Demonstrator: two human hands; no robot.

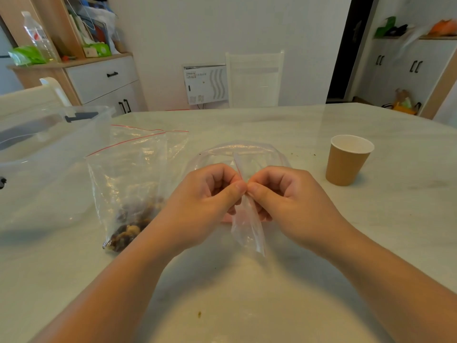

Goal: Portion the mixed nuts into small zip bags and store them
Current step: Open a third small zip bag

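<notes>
A small clear zip bag [248, 226] with a red seal line hangs between my hands above the table's middle. My left hand [207, 201] and my right hand [284, 196] both pinch its top edge with thumb and fingers, thumbs nearly touching. The small bag looks empty. To the left lies a large clear zip bag [128, 179], its red strip open, with mixed nuts [133, 224] heaped in its lower corner. Behind my hands more clear plastic [247, 151] lies on the table.
A brown paper cup [347, 160] stands upright at the right, white inside. A clear plastic storage box [44, 154] sits at the left edge of the marble table [247, 305]. A white chair [254, 78] stands at the far side. Crumbs dot the tabletop.
</notes>
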